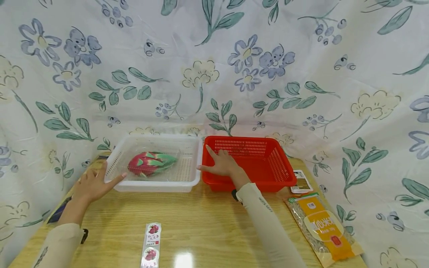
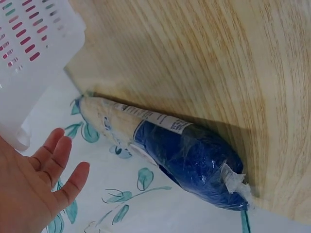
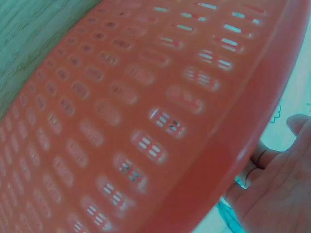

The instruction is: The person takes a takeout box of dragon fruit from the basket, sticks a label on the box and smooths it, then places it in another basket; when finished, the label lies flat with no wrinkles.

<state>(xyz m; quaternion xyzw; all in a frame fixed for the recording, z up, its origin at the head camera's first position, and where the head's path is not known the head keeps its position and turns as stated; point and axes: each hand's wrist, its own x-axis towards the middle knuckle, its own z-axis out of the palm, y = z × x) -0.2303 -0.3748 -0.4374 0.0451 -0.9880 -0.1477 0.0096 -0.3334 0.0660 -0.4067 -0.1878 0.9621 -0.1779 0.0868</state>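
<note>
A white plastic basket (image 1: 152, 184) stands at the back of the table, holding a red and green dragon fruit (image 1: 147, 163) under clear plastic. My left hand (image 1: 90, 184) is at its left end, thumb over the front rim and fingers extended along the side. In the left wrist view those fingers (image 2: 70, 187) look loose and apart. Right beside it sits a red plastic basket (image 1: 248, 185). My right hand (image 1: 222, 163) reaches over the red basket's left part, fingers spread, the thumb pointing at the white basket's right rim. The red basket's slotted wall (image 3: 112, 111) fills most of the right wrist view.
A long blue and cream package (image 2: 180, 150) lies along the table's left edge. At the right are a yellow-labelled bag of grain (image 1: 323, 227) and a small white-bordered packet (image 1: 300, 182). A strip of dragon fruit stickers (image 1: 151, 245) lies in front. Behind hangs a floral curtain (image 1: 214, 74).
</note>
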